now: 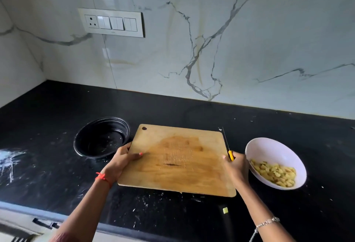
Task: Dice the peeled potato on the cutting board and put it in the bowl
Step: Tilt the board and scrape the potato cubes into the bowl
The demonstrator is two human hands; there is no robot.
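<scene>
Dicing looked done: potato cubes (275, 173) sat in the white bowl (257, 146), cutting board (178, 163) bare. Left hand (120, 163) gripped its edge, right hand (237, 167) closed around the knife (226, 142). Only one stray piece (225, 210) on the surface (192, 111) left to grab.

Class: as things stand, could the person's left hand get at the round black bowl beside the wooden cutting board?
Probably yes. The left hand grips the wooden cutting board's left edge, and the round black bowl sits just beyond it with nothing between; it must let go of the board first.
</scene>
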